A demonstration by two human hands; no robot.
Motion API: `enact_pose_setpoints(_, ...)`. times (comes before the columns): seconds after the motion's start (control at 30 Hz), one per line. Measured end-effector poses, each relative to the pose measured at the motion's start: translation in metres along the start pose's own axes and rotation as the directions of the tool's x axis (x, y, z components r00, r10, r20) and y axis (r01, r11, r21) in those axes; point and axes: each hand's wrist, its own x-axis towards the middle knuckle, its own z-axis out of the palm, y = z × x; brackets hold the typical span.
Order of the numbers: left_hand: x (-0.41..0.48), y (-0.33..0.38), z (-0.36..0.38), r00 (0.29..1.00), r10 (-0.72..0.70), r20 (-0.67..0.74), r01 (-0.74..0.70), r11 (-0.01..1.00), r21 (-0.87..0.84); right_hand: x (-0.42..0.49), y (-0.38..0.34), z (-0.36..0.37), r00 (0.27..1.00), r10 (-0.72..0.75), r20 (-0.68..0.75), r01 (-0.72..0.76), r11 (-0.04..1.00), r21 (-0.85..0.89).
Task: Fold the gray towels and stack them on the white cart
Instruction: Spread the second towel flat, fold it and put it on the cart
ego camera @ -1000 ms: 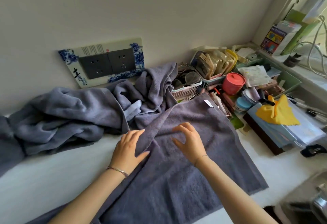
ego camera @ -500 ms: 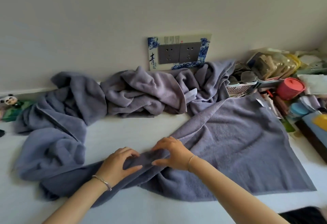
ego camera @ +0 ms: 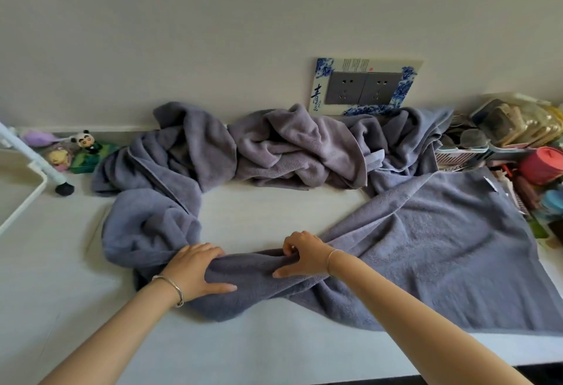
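A large gray towel (ego camera: 432, 250) lies partly spread on the white surface at the right and is bunched into a rope near the front centre. My left hand (ego camera: 195, 269) grips that bunched part, fingers curled over its top and thumb stretched along it. My right hand (ego camera: 304, 255) pinches the same fold a little to the right. More gray towels (ego camera: 289, 147) lie crumpled along the wall, and another bunched heap (ego camera: 149, 220) sits at the left. A corner of the white cart (ego camera: 27, 193) shows at the far left edge.
Baskets, a red container (ego camera: 542, 162) and other clutter crowd the right side. A blue-and-white socket plate (ego camera: 364, 86) is on the wall. Small toy figures (ego camera: 85, 144) stand at the back left next to the cart's leg.
The view has swung left, bringing the cart corner and toys into sight. Both hands have slid left along the towel's edge, gathering it into a bunched fold.
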Motion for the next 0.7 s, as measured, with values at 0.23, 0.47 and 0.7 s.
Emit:
enact_pose_setpoints(0.23,-0.012,-0.034,-0.030,0.983,-0.089,0.161,0.092,0.996,-0.009,-0.004,-0.006,-0.016,0.988,-0.042,0.148,0.039,0.999,0.020)
enact_pose_setpoints(0.47,0.001,-0.028,-0.087,0.806,-0.006,0.592,0.166,0.962,-0.217,-0.015,-0.009,-0.083,0.954,-0.060,0.292,-0.094,0.870,0.484)
enact_pose_setpoints(0.7,0.037,-0.053,-0.111,0.985,-0.106,0.133,0.149,0.914,-0.377,0.043,-0.008,-0.110,0.988,0.088,-0.131,-0.014,0.874,0.486)
